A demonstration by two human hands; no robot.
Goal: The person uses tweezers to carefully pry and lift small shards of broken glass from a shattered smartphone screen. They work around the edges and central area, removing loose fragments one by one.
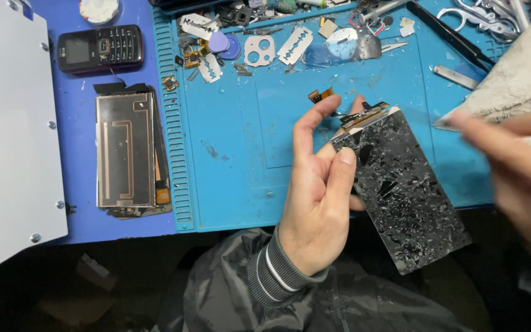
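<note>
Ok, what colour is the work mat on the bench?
The work mat is light blue, scuffed and stained, seen best in the head view.

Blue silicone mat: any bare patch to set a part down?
Yes: the blue silicone work mat is bare between the copper-backed phone panel and the left hand gripping the shattered black screen. The back edge is crowded with razor blades, picks and small parts.

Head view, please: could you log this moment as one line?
left hand: holds cracked phone screen | right hand: blurred, thin tool, grip unclear | under: blue mat
</note>
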